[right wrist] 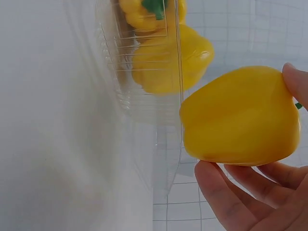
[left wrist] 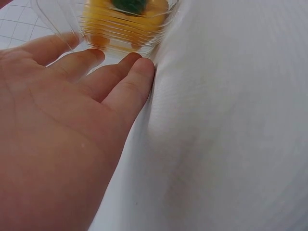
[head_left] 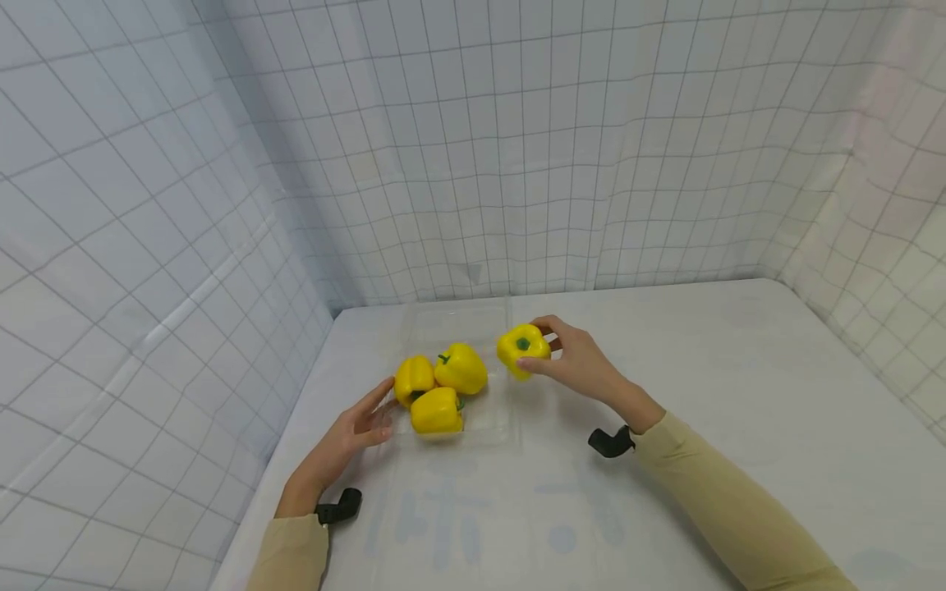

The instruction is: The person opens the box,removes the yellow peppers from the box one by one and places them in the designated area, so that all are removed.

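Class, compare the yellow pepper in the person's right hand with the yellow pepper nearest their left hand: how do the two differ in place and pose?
The held pepper is gripped by the right hand at the clear tray's right edge; the near-left pepper lies inside the tray among two others. The held pepper's green stem faces the head camera; the near-left pepper's stem points toward the tray floor. The left hand rests at the tray's edge beside it. Both are yellow with green stems.

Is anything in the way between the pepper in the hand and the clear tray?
Nothing visible. The right hand holds the pepper at the tray's right edge, and open tray space lies beside the three peppers inside.
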Available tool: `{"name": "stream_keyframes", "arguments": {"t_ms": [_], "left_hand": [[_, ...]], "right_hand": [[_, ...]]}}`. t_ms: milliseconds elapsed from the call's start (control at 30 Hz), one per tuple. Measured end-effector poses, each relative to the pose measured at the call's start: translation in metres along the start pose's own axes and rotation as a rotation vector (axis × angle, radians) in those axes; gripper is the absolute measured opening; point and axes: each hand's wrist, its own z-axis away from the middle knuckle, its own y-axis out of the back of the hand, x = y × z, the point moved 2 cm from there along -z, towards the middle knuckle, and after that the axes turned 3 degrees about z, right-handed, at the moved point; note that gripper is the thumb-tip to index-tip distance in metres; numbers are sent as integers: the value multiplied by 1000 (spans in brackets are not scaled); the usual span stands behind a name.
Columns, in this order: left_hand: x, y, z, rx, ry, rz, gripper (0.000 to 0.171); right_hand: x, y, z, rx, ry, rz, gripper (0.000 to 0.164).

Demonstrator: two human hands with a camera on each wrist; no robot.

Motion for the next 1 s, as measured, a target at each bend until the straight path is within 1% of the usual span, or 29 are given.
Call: {"name": "stream_keyframes", "arguments": {"t_ms": [200, 500, 700, 833, 1000], "left_hand": [[-2, 2, 1, -8, -30, -16, 74], [-3, 1, 1, -24, -35, -30, 73], [-2, 0, 0, -25, -46, -11, 73], [-2, 1, 0, -21, -40, 0, 74], [-1, 0, 2, -10, -20, -7, 73]], "right_hand": [[8, 0, -1, 52, -68, -4, 71], [16, -3, 1, 90, -128, -13, 79], [25, -3, -1, 131, -178, 3, 80], [32, -5, -3, 144, -188, 12, 76], [39, -10, -3, 143, -184, 42, 77]]}}
